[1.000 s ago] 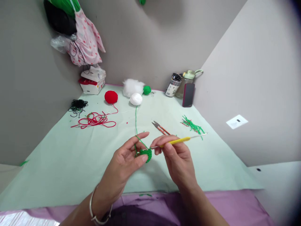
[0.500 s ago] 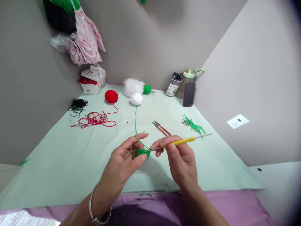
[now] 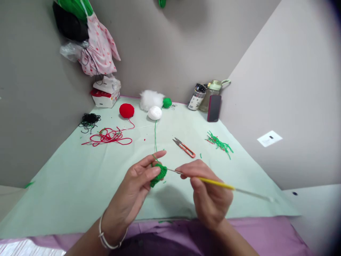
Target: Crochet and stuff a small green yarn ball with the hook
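Observation:
Between the thumb and fingers of my left hand is a small green crochet piece. Green yarn runs from near the white ball down over my raised left index finger. My right hand grips a crochet hook by its yellow handle, its metal shaft pointing left. The hook's tip meets the upper right edge of the green piece; whether it sits inside a stitch cannot be made out. Beyond my hands lie orange-handled thread snips.
At the back stand a red yarn ball, a white yarn ball, white stuffing and a green ball. Loose red yarn and black yarn lie left. Green scraps, a phone and a bottle are right.
My right hand has shifted a little right and down, and the hook's far end has dropped. The green piece has turned in my left hand, showing more of its side.

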`<state>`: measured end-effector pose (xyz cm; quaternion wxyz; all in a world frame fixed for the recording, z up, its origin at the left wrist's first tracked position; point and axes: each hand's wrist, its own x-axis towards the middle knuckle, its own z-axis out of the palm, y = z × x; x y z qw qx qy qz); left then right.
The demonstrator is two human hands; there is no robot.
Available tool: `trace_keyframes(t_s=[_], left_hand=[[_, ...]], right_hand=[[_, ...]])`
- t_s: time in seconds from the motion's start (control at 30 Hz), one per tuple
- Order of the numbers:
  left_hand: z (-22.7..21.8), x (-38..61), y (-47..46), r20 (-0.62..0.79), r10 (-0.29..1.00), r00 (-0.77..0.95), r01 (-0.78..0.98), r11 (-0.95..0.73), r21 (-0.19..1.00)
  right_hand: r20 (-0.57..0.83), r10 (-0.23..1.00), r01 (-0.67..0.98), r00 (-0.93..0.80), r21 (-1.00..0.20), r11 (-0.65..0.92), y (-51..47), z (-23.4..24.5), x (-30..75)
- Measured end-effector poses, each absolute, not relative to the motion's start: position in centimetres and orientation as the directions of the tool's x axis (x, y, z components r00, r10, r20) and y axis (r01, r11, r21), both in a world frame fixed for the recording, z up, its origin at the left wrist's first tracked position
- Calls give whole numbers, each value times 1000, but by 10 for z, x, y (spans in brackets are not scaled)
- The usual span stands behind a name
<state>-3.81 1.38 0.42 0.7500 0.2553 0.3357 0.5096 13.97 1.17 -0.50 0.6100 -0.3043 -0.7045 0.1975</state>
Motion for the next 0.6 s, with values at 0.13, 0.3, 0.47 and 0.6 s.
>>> trace_keyframes(t_s=[0.13,0.3,0.47,0.6], left_hand=[[6,-36,12,-161,965,209,-552,252,795],[2,-29,7,-147,974,173,-503,216,837],[3,-31,9,-245,919,309,-610,389,691],[4,-36,15,-274,914,300,-632,406,660]], right_hand=[[611,790,-45,-53,-792,610,17,1,135],[678,725,190,-119,-701,687,14,-3,131],[803,574,394,-162,-481,784,11,-9,137],[627,776,67,63,-779,624,14,-3,140]])
